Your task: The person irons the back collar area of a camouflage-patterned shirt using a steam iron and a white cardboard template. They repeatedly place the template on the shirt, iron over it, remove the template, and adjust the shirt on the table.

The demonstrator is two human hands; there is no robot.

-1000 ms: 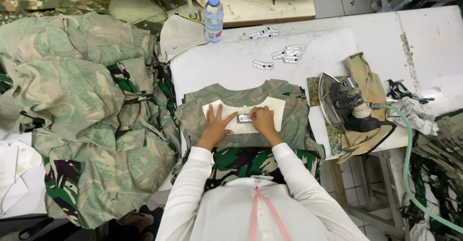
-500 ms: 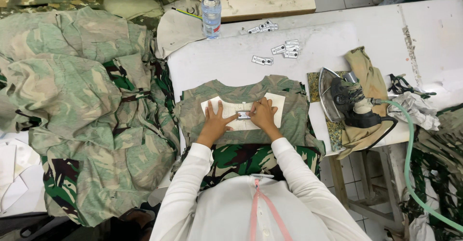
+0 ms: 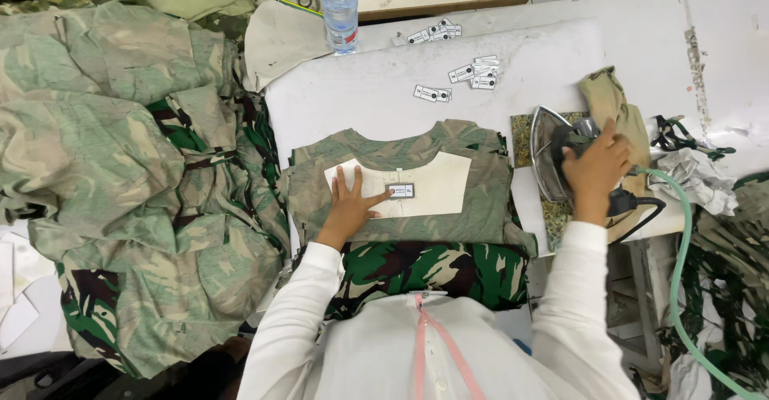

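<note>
Camouflage shirt: your shirt [image 3: 400, 180] lies flat on the white ironing board [image 3: 360, 96], neck toward 12 o'clock, right in front of you.
Head view, left hand: your left hand [image 3: 350, 208] lies flat with the fingers spread on the pale facing patch [image 3: 432, 184] sewn inside the neck; it presses and grips nothing.
Head view, label: the small label [image 3: 400, 191] sits on that patch, touching your left fingertips at their 3 o'clock side.
Head view, right hand: your right hand [image 3: 597, 168] is closed over the handle of the iron [image 3: 561, 160], which rests on its mat at 3 o'clock of the shirt, apart from the cloth.
Change: half a second ago both of your hands were on the label; now your right one has left it and gone out to the iron, while your left has stayed to pin the patch.
Meaning: by the look of it, placing is finished and pressing comes next; the label is loose, so hold it steady.
Surroundings: spare labels [image 3: 473, 72] lie at 12 o'clock, a water bottle [image 3: 340, 8] beyond them, and a heap of camouflage garments [image 3: 120, 168] at 9 o'clock.
</note>
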